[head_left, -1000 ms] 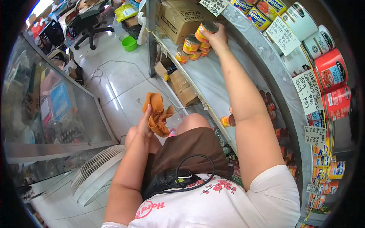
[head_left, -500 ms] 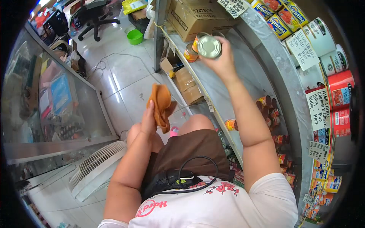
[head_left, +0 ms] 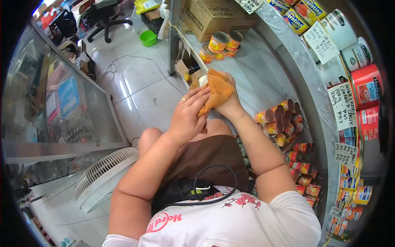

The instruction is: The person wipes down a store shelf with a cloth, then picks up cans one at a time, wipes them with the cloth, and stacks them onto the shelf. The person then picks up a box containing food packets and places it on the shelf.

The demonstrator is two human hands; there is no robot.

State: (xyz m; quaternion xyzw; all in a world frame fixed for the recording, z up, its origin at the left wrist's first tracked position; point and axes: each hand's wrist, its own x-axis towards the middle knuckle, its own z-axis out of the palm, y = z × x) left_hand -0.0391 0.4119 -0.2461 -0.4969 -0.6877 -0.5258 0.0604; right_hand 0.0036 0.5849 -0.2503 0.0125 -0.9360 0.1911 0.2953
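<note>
An orange-brown cloth (head_left: 219,91) is in my left hand (head_left: 190,113), whose fingers press it around a tin can. The silvery end of the can (head_left: 203,80) shows at the cloth's upper left; the rest of it is covered. My right hand (head_left: 231,103) grips the can from the other side, its fingers partly hidden behind the cloth. Both hands meet above my knees, in front of the shelf. Beyond them, several yellow-and-orange tins (head_left: 219,42) stand stacked on the shelf (head_left: 257,66).
A cardboard box (head_left: 214,19) sits at the shelf's far end. More tins (head_left: 273,119) are piled on the right, and cans with price cards (head_left: 325,43) line the upper shelf. A white fan (head_left: 103,177) and a glass display case (head_left: 61,107) are at left.
My right hand has brought the can from the far end of the shelf back towards me. My left hand has moved up and right, and the cloth now wraps the can.
</note>
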